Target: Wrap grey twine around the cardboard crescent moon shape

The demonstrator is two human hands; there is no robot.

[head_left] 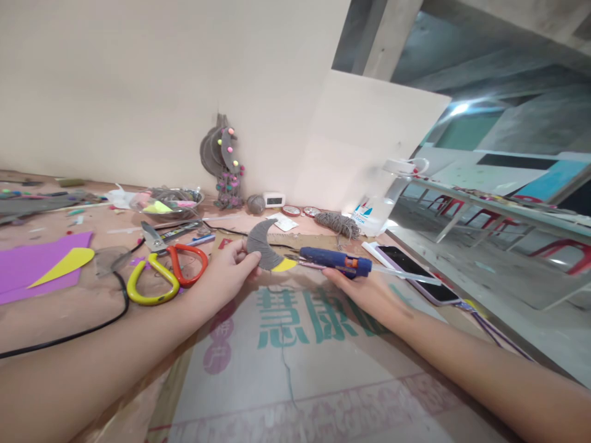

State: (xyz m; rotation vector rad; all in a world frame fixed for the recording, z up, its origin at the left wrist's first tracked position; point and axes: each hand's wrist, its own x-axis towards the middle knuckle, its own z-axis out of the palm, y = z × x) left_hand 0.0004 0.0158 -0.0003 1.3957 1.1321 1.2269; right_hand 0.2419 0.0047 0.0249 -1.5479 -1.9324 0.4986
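My left hand point(241, 261) pinches a cardboard crescent point(261, 246) wrapped in grey yarn, with a bare yellow tip point(283, 265) at its lower right end. My right hand point(357, 289) is closed on a blue hot glue gun point(335, 259), its fingers partly hidden. The gun's nozzle points left, close by the yellow tip; whether they touch I cannot tell. A clear glue stick point(406, 274) sticks out of the gun's back. Beneath both hands lies a printed white board point(240, 394), with a loose strand of yarn point(287, 369) over it.
Scissors point(154, 289), a utility knife point(182, 231) and purple sheets point(41, 258) lie left. A black cord point(122, 301) crosses there. Behind are a bowl point(170, 209), hanging yarn ornament point(224, 160), yarn bundle point(337, 224) and bottle point(376, 203). A phone point(415, 271) lies by the right edge.
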